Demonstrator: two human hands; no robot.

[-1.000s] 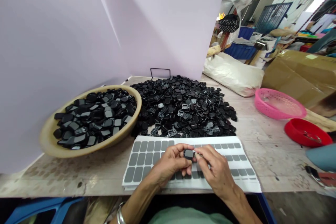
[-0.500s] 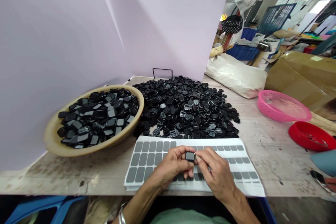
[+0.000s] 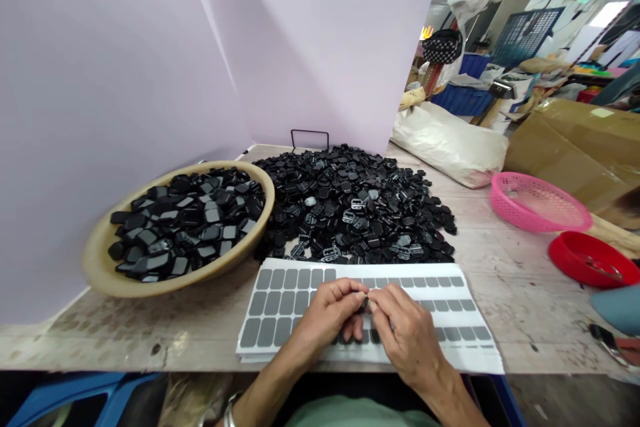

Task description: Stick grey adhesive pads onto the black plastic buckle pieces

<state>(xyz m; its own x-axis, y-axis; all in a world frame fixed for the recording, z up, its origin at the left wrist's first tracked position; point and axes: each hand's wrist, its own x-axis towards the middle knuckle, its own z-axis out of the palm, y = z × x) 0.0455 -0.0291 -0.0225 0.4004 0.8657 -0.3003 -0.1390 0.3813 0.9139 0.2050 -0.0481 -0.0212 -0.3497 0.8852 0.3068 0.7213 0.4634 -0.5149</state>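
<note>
Over a white sheet (image 3: 483, 347) with rows of grey rounded stickers, my two hands meet. My left hand (image 3: 330, 313) pinches a small black piece (image 3: 364, 305), mostly hidden by the fingers. The fingertips of my right hand (image 3: 407, 330) are pressed together against the piece's right side. Behind the sheet lies a large heap of black plastic pieces (image 3: 350, 193). To the left stands a tan basin (image 3: 95, 267) holding black pieces, many with grey faces.
On the right are a pink basket (image 3: 540, 203), a red dish (image 3: 575, 267) with small items and a cardboard box (image 3: 570, 147). A white sack (image 3: 450, 140) lies behind. A thin black wire stand (image 3: 310, 132) is behind the heap, near the pale partition.
The black piece has turned, so its grey face no longer shows. My left thumb has moved up onto it, and my hands are slightly closer together.
</note>
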